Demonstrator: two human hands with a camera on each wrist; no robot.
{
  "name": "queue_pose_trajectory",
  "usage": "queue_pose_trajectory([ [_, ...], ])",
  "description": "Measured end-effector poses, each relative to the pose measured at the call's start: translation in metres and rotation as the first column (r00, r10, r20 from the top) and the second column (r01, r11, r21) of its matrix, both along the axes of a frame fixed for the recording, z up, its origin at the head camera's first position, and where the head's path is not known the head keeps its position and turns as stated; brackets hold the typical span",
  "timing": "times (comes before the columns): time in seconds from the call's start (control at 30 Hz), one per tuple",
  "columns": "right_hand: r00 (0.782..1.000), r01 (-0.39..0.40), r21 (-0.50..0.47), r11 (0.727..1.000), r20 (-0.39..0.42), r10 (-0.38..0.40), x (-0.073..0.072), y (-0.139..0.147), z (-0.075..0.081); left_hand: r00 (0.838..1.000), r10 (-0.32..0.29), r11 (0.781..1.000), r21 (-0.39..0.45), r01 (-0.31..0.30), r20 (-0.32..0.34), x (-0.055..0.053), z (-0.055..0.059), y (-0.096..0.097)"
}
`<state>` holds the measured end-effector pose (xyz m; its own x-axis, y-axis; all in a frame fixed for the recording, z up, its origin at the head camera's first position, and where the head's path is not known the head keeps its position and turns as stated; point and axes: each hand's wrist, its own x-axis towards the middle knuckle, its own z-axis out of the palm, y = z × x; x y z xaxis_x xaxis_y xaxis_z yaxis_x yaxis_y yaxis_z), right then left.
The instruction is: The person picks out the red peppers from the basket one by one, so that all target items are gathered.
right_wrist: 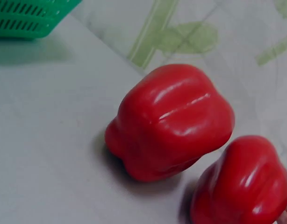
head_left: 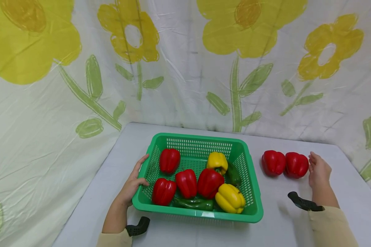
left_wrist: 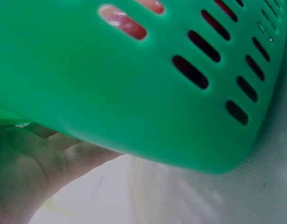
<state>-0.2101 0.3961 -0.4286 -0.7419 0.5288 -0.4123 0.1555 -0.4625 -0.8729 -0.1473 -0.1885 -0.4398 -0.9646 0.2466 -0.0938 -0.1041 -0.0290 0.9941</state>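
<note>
A green plastic basket (head_left: pixel 201 213) with slotted walls stands on the table. My left hand (head_left: pixel 132 183) grips its left rim, thumb over the edge; in the left wrist view that hand (left_wrist: pixel 36 172) shows beneath the rim, its fingertips hidden. On the table to the basket's right, two red bell peppers sit side by side: a left one (head_left: pixel 273 163) and a right one (head_left: pixel 296 165). My right hand (head_left: pixel 319 170) is at the right pepper's outer side, fingers loosely bent; contact is hard to tell. In the right wrist view, only fingers (right_wrist: pixel 286 217) show beside the nearer pepper (right_wrist: pixel 244 186).
Inside the basket lie several red bell peppers (head_left: pixel 164 192), a yellow pepper (head_left: pixel 217 162) at the back, another yellow pepper (head_left: pixel 230 198) at the front, and long green peppers (head_left: pixel 194 203). A flower-printed curtain (head_left: pixel 182 85) hangs behind the white table (head_left: pixel 173 233).
</note>
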Motion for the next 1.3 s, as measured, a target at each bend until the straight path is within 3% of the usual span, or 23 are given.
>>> queue_pose_trajectory([
  [0.27,0.998,0.021,0.122,0.992,0.055,-0.028,-0.007,-0.005,0.019,1.0,-0.003,1.0,-0.001,0.003,0.005,0.0,-0.001,-0.001],
  [0.5,0.998,-0.035,0.067,0.997,-0.05,0.038,-0.007,-0.022,0.036,1.0,-0.003,1.0,-0.002,0.003,0.004,0.0,-0.001,-0.001],
  [0.6,0.99,-0.105,0.065,0.992,-0.09,0.111,-0.007,-0.032,0.043,1.0,-0.002,1.0,0.003,0.002,0.007,0.0,-0.001,-0.001],
  [0.7,0.97,-0.21,0.109,0.972,-0.097,0.221,-0.007,-0.042,0.049,1.0,-0.002,1.0,0.005,0.002,0.006,0.0,-0.001,-0.001],
  [0.93,0.892,-0.423,0.21,0.882,-0.075,0.446,-0.007,-0.059,0.058,1.0,-0.004,1.0,0.006,0.004,-0.001,0.0,-0.001,-0.001],
  [1.13,0.843,-0.501,0.253,0.827,-0.071,0.532,-0.007,-0.07,0.064,1.0,-0.005,1.0,0.008,0.005,0.002,0.0,0.0,0.0],
  [1.3,0.818,-0.523,0.254,0.814,-0.12,0.563,-0.007,-0.079,0.066,1.0,-0.004,1.0,0.006,0.004,0.006,0.001,0.001,0.0],
])
